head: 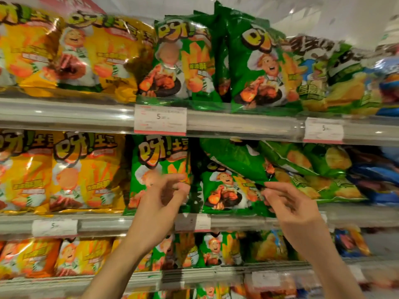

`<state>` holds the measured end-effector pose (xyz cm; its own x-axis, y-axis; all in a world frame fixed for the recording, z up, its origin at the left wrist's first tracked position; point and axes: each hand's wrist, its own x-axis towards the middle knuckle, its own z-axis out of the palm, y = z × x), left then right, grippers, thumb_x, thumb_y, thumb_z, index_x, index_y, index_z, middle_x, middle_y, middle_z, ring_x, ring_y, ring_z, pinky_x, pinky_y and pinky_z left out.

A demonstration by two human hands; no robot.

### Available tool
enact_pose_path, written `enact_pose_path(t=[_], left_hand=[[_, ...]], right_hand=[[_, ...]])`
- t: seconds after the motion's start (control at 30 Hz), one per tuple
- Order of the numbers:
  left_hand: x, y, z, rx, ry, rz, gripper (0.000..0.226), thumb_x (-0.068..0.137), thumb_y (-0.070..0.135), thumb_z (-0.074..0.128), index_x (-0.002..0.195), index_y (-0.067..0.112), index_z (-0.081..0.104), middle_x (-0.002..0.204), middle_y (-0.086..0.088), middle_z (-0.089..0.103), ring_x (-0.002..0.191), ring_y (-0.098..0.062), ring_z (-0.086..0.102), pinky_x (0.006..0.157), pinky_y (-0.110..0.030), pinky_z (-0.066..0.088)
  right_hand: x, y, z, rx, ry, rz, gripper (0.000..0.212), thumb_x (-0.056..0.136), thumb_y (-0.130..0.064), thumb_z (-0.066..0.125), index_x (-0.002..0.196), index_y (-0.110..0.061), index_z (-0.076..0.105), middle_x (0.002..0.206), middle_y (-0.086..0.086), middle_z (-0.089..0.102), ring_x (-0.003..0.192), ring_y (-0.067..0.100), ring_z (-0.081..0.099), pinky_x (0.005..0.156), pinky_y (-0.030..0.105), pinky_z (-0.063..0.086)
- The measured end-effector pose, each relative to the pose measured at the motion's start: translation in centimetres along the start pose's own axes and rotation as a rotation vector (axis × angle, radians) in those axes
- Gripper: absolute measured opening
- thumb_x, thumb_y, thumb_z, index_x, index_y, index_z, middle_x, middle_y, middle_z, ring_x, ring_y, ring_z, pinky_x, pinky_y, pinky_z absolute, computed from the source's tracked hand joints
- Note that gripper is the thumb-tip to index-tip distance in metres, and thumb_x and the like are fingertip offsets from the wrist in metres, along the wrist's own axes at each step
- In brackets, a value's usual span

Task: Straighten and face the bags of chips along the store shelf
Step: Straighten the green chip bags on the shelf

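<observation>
At centre frame, a tilted green chip bag (235, 160) is pinched at its lower corner by the right hand (289, 203); the left hand (164, 195) is held with fingers loosely curled, empty.

Yellow chip bags (92, 55): thin plastic film, very glossy, creased, with bright glare streaks.
Green chip bags (259, 67): same glossy film, crinkled at the sealed edges.
Tilted green bag (235, 158): shiny film, its plain side smooth and reflective.
Blue bags (375, 180): glossy film, blurred.
Shelf edge strip (64, 114): clear hard plastic over pale grey, smooth, with sharp highlights.
Price tag (160, 120): matt white paper with a red band, behind the clear strip.
Left hand (159, 203): bare skin, matt.
Right hand (289, 203): bare skin, matt.
</observation>
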<state>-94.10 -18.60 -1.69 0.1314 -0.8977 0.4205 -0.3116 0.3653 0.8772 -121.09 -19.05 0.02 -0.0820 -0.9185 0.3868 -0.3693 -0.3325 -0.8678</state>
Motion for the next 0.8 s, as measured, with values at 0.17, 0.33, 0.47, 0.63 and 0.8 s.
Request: enact_pose_path(t=[0.17, 0.33, 0.47, 0.63, 0.8], left_hand=[[1.5, 1.9, 4.1, 0.039, -0.019, -0.036, 0.021, 0.095, 0.040, 0.061, 0.116, 0.037, 0.062, 0.100, 0.012, 0.071, 0.093, -0.005, 0.068, 0.087, -0.035, 0.056], [3.2, 3.3, 7.3, 0.130, 0.003, -0.121, 0.037, 0.095, 0.044, 0.061, 0.129, 0.035, 0.054, 0.117, 0.016, 0.063, 0.102, -0.001, 0.063, 0.083, -0.023, 0.051], [4.1, 4.1, 8.6, 0.150, 0.046, -0.197, 0.053, 0.096, 0.045, 0.060, 0.144, 0.029, 0.042, 0.122, 0.013, 0.061, 0.099, 0.002, 0.059, 0.075, -0.016, 0.046], [4.7, 4.8, 9.5, 0.123, 0.124, -0.208, 0.070, 0.090, 0.054, 0.063, 0.148, 0.026, 0.036, 0.117, 0.010, 0.066, 0.101, -0.007, 0.066, 0.086, -0.030, 0.053], [5.2, 5.8, 10.3, 0.079, 0.158, -0.233, 0.086, 0.084, 0.063, 0.065, 0.150, 0.027, 0.023, 0.111, 0.021, 0.059, 0.104, -0.006, 0.062, 0.089, -0.027, 0.046]], right_hand=[[3.7, 1.4, -2.6, -0.291, 0.033, -0.122, 0.022, 0.096, -0.031, 0.061, 0.117, -0.027, 0.066, 0.106, -0.009, 0.067, 0.094, 0.005, 0.063, 0.080, 0.026, 0.054], [7.8, 2.1, -2.0, -0.654, 0.002, -0.285, 0.051, 0.094, -0.040, 0.063, 0.137, -0.014, 0.055, 0.129, 0.007, 0.060, 0.125, 0.026, 0.047, 0.108, 0.038, 0.036], [9.1, 2.8, -0.9, -0.647, -0.041, -0.333, 0.060, 0.089, -0.045, 0.069, 0.139, -0.018, 0.054, 0.130, 0.005, 0.062, 0.121, 0.025, 0.052, 0.105, 0.041, 0.043], [8.7, 2.0, -0.5, -0.448, 0.017, -0.368, 0.053, 0.087, -0.046, 0.071, 0.133, -0.023, 0.058, 0.124, -0.002, 0.055, 0.116, 0.018, 0.054, 0.100, 0.036, 0.047], [7.3, 1.3, 0.5, -0.273, 0.020, -0.382, 0.046, 0.088, -0.049, 0.067, 0.127, -0.027, 0.058, 0.116, -0.012, 0.042, 0.107, 0.007, 0.052, 0.095, 0.032, 0.049]])
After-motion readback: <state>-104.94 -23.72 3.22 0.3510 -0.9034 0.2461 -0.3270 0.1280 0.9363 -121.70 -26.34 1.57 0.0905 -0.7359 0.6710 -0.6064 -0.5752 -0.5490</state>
